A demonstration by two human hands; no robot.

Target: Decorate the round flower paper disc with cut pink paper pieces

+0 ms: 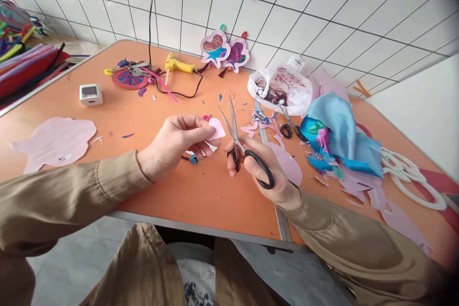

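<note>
Between thumb and fingers, my left hand pinches a small pale pink piece with a rounded edge; I cannot tell if it is paper or felt. My right hand has its fingers in the black handles of a pair of scissors. The blades stand slightly apart and point up and away, just right of the pink piece, not touching it. Under the left fingers a small blue bell-like bead shows near the table surface. A bit of bright pink peeks out behind the left hand.
A yellow glue gun with a black cord lies at the back. Two butterfly-like ornaments lean on the tiled wall. Right of my hands are a white plastic bag, another pair of scissors, blue fabric and pink scraps. A white cube sits left.
</note>
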